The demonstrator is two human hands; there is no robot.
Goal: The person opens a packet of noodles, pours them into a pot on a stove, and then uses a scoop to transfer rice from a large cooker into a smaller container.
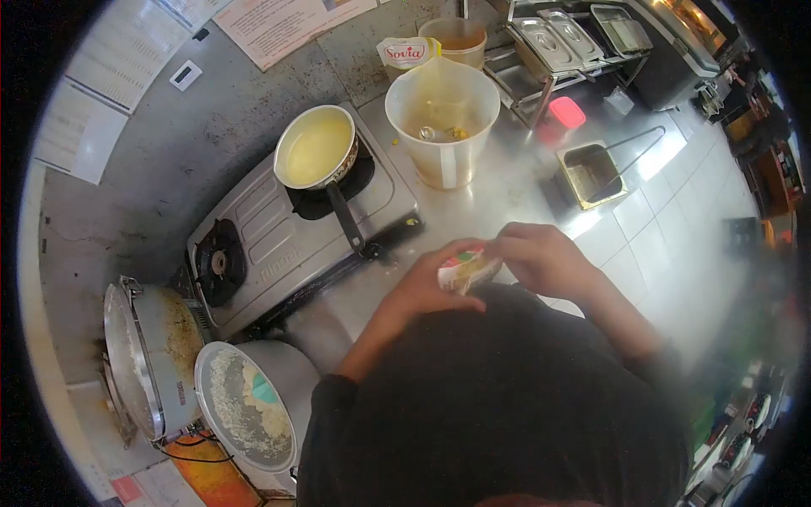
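Observation:
My left hand is closed around a small printed packet with white, red, green and yellowish parts, close in front of my chest. At the packet's upper right edge, the bent fingers of my right hand pinch it. What the packet contains cannot be read. Beyond my hands stands a large translucent jug with a little yellowish residue and something small inside. To the left, a saucepan of pale yellow liquid sits on the stove's far burner, its black handle pointing towards me.
The two-burner stove runs along the wall, its nearer burner bare. At lower left are a rice cooker and a pot of rice with a green scoop. A metal fry basket, pink-lidded container and steel-lidded trays stand right.

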